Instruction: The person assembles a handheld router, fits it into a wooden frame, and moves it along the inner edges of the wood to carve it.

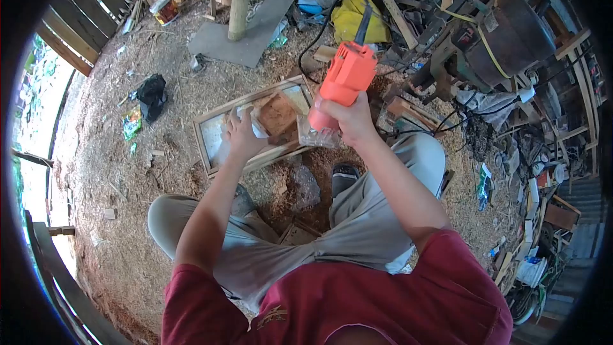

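Observation:
My right hand (350,119) is wrapped round the body of an orange trim router (345,76) with a clear plastic base, its dark cord running up from the top. The router's base is over the right end of a rectangular wooden frame (203,148), overlapping it in this view. My left hand (242,139) is over the frame's left half with fingers apart and curved, beside a white patch inside the frame. A reddish-brown wooden piece (278,115) lies within the frame, right of my left hand.
Between my feet lies a clear plastic bag (304,188) among wood shavings. A black bag (152,98) is on the ground at left. A grey sheet (255,51) with a post stands ahead, near a yellow sack (357,20). Machinery (507,38) and cords are at right.

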A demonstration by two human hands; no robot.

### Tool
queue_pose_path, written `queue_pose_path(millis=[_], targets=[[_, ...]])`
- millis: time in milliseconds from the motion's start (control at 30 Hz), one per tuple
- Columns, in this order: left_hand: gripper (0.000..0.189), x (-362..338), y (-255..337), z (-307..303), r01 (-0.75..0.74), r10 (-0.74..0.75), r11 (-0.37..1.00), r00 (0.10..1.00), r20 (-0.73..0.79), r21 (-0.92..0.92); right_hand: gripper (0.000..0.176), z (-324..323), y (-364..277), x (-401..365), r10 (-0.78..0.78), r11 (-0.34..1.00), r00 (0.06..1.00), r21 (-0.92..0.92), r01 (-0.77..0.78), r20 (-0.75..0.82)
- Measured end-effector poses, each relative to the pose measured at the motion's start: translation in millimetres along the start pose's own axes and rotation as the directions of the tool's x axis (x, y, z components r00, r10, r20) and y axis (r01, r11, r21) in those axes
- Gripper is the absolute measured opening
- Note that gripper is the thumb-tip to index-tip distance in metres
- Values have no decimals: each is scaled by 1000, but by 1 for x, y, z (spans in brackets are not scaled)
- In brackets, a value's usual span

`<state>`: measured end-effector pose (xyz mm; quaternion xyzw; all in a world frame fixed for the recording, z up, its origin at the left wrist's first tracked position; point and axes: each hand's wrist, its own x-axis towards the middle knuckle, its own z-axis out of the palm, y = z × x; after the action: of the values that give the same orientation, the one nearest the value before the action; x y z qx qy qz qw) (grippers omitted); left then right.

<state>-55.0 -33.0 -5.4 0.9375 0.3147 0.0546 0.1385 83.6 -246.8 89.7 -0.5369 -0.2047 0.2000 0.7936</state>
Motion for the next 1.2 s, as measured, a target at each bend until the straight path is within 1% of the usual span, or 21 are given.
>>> queue_pose_path(millis=[33,100,133,167,200,233,300,367,400,500,533,600,633,667,733,767,800,900,1000,1100,1200], targets=[[94,8,-2,-4,-33,28,985,999,-30,-170,47,1,1,-1,-10,999,1000,-38,11,6],[77,27,-8,-11,-109,71,866,993,-96,-487,49,3,2,-6,38,993,999,-115,-36,20],[57,26,2,-31,-136,74,802,989,-128,-582,50,5,3,-8,45,989,999,-145,-41,27],[56,25,9,-49,-188,125,723,982,-142,-665,51,6,5,-9,55,983,998,-176,-48,35],[55,23,13,-65,-232,170,633,972,-160,-739,58,4,20,-7,-38,975,998,-217,47,46],[54,19,17,-79,-268,208,533,961,-182,-802,61,3,27,-7,-53,940,996,-333,74,71],[51,6,24,-99,-357,278,387,924,-261,-850,67,4,34,-11,-68,830,989,-543,129,132],[51,-6,29,-115,-461,347,225,861,-371,-859,64,15,34,-20,26,885,980,-461,68,195],[55,-13,29,-120,-441,390,177,852,-349,-880,63,20,35,-24,70,907,971,-420,33,228],[60,-17,25,-129,-637,580,298,712,-396,-711,66,27,40,-32,155,883,953,-469,-15,262],[60,-18,24,-125,-680,579,349,698,-422,-645,67,31,39,-34,165,877,947,-480,-14,274],[60,-22,21,-131,-653,599,432,723,-343,-622,69,37,34,-40,136,879,944,-476,26,301],[59,-24,19,-133,-635,606,471,737,-299,-612,70,40,29,-42,200,872,931,-489,-27,305],[55,-21,16,-132,-655,632,469,718,-293,-593,71,43,22,-43,264,861,915,-503,-80,306],[51,-24,13,-134,-573,607,472,762,-224,-670,73,41,27,-43,327,849,888,-513,-126,323],[50,-25,11,-134,-530,594,471,781,-190,-705,74,36,39,-43,327,853,881,-508,-119,342],[49,-24,8,-133,-512,604,464,779,-165,-723,76,37,43,-44,325,857,874,-503,-110,362],[53,-23,-1,-133,-544,656,471,742,-136,-694,75,36,42,-47,321,823,862,-565,-50,392],[50,-24,-6,-140,-446,661,492,750,-12,-748,75,35,47,-51,350,836,842,-542,-83,410],[51,-26,-9,-141,-432,651,532,758,26,-728,75,34,50,-52,374,837,825,-537,-103,423],[52,-25,-11,-139,-472,680,506,733,-3,-722,75,34,52,-52,363,817,831,-572,-67,422]])
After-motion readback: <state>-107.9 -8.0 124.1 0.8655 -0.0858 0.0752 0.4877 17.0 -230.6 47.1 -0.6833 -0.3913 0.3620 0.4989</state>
